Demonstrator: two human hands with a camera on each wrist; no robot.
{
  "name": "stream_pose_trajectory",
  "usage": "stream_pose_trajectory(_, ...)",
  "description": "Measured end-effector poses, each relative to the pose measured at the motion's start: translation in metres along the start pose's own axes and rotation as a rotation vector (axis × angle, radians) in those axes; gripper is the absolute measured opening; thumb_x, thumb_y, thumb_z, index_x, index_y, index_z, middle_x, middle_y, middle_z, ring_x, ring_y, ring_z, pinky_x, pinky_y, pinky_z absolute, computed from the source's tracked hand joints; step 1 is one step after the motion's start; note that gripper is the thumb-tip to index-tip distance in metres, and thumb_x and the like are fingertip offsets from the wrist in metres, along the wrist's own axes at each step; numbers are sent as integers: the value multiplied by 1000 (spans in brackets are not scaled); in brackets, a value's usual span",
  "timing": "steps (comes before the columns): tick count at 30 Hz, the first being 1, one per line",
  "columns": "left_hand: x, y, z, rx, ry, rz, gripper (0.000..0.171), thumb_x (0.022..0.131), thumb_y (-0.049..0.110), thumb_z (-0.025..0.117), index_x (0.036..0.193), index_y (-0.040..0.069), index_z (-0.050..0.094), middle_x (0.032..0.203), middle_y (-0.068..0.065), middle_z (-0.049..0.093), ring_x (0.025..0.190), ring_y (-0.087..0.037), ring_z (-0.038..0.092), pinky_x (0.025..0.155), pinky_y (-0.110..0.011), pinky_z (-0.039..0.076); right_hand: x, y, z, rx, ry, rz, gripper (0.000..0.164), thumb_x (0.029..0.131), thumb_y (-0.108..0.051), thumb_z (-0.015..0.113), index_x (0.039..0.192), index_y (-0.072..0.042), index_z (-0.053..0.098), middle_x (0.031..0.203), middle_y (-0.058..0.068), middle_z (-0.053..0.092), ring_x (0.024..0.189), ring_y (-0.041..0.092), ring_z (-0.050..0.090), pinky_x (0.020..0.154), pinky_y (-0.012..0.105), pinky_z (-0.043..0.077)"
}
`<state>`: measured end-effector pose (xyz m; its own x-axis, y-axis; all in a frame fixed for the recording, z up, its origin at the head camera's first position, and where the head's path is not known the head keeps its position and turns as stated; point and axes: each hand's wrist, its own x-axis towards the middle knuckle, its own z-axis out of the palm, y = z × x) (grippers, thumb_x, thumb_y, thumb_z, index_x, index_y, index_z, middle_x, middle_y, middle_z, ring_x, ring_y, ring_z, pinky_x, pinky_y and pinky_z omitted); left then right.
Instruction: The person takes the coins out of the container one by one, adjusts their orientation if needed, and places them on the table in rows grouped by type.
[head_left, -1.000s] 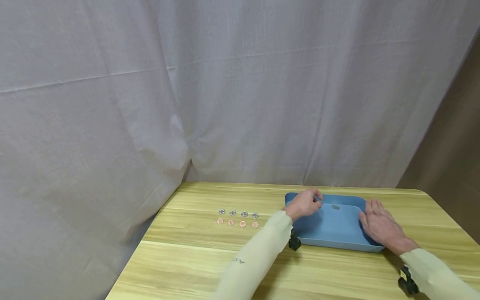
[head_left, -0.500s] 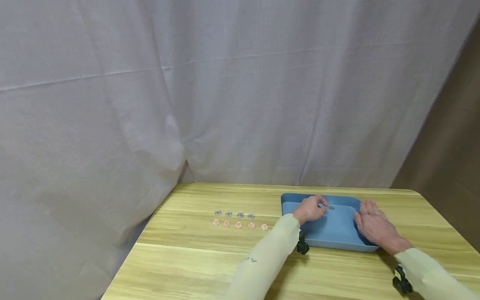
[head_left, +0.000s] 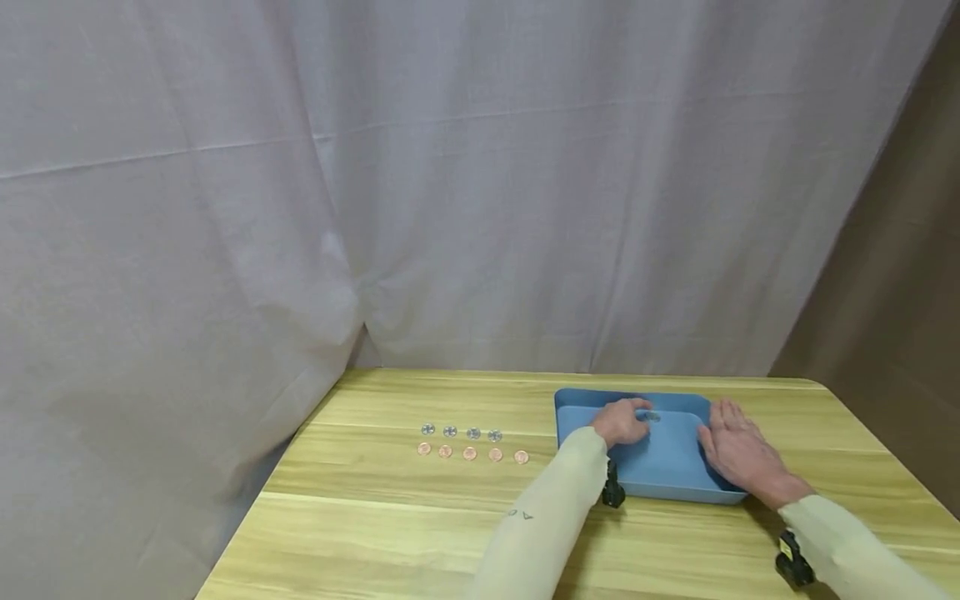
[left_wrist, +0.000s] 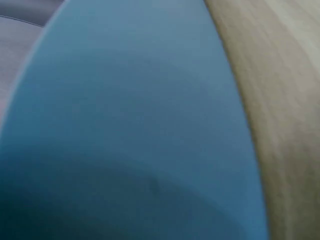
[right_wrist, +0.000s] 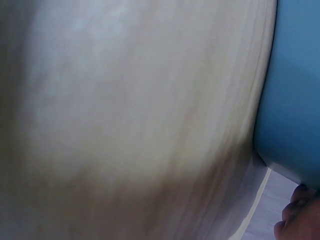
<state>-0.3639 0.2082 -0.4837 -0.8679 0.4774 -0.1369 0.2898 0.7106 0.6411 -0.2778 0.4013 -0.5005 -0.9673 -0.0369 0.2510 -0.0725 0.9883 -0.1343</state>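
A blue tray [head_left: 667,467] lies on the wooden table. Inside it, near the back wall, are small silver coins [head_left: 653,417], partly covered and too small to count. My left hand [head_left: 621,422] reaches over the tray, its index finger stretched to the coins' edge; I see nothing held. My right hand [head_left: 742,450] rests on the tray's right rim with straight fingers. In the right wrist view, only the fingertips [right_wrist: 300,215] show beside the tray. Left of the tray lie a row of silver coins [head_left: 473,433] and, in front, a row of copper coins [head_left: 470,453].
The wooden table [head_left: 375,517] ends at the back against a grey curtain [head_left: 480,208]. A brown drape [head_left: 885,275] hangs on the right. Black wrist cameras [head_left: 793,562] sit under both sleeves. The left wrist view holds mostly the tray wall [left_wrist: 140,110].
My left hand has moved right inside the tray to the silver coins, its index finger extending. A copper coin at the row's right end, hidden by the sleeve before, is visible. The right hand stays put.
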Motion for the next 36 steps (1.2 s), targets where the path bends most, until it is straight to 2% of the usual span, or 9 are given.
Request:
stream_pose_trajectory(2, 0, 3, 1, 83, 0, -4, 41, 97, 29, 57, 134, 46, 53, 99, 11, 67, 48, -12, 20, 49, -29, 28, -1, 0, 0, -6, -3, 2, 61, 106, -26, 34, 139, 25, 24, 145, 47, 23, 136, 58, 24, 110, 66, 23)
stream_pose_trajectory(4, -2, 6, 2, 169, 8, 0, 40, 97, 32, 55, 134, 47, 53, 126, 16, 63, 56, -10, 34, 56, -29, 33, -1, -1, 0, -17, -1, 3, 61, 106, -26, 34, 139, 25, 25, 145, 47, 24, 136, 58, 25, 110, 66, 24)
stream_pose_trajectory(6, -3, 8, 3, 236, 10, -5, 41, 97, 34, 54, 135, 48, 51, 130, 17, 61, 71, -10, 48, 63, -30, 37, -1, -1, 0, -26, 1, 8, 61, 106, -26, 33, 139, 25, 25, 145, 46, 24, 136, 58, 25, 110, 66, 24)
stream_pose_trajectory(8, -2, 11, 4, 272, 11, -10, 41, 97, 35, 53, 135, 50, 50, 136, 20, 57, 94, -9, 55, 73, -32, 41, -2, -1, -1, -24, 0, 13, 61, 106, -26, 33, 139, 24, 25, 145, 46, 24, 136, 58, 25, 110, 66, 24)
stream_pose_trajectory(12, 0, 13, 6, 297, 13, -35, 39, 97, 34, 54, 132, 50, 53, 130, 23, 58, 109, -8, 58, 81, -34, 43, -3, -2, -1, -13, -3, 11, 61, 106, -26, 33, 139, 24, 25, 145, 46, 23, 136, 58, 24, 110, 66, 24)
stream_pose_trajectory(19, -3, 14, 8, 300, 70, -19, 17, 96, 34, 59, 111, 43, 62, 104, 22, 63, 94, -6, 58, 79, -31, 44, -3, 0, 0, -21, -2, 9, 61, 106, -26, 33, 139, 25, 24, 145, 47, 24, 135, 58, 25, 110, 66, 24)
stream_pose_trajectory(26, -10, 14, 2, 234, 85, -31, 6, 97, 36, 59, 100, 37, 64, 88, 18, 62, 79, -7, 52, 75, -29, 42, 0, 1, 0, -10, -4, 4, 62, 107, -28, 30, 140, 24, 23, 145, 47, 22, 136, 59, 24, 110, 66, 24)
stream_pose_trajectory(31, -12, 18, -1, 228, 68, -46, 4, 96, 35, 61, 92, 34, 63, 90, 18, 62, 76, -7, 51, 72, -28, 42, 1, 2, -1, -17, 10, -7, 61, 107, -27, 32, 139, 24, 24, 144, 47, 24, 134, 59, 26, 109, 66, 25)
stream_pose_trajectory(36, -11, 20, 1, 252, 44, -55, 6, 94, 35, 65, 90, 33, 61, 93, 17, 62, 75, -7, 51, 70, -27, 43, 0, 2, -1, -12, -31, 29, 64, 106, -28, 34, 141, 23, 19, 146, 46, 20, 137, 58, 21, 111, 66, 22)
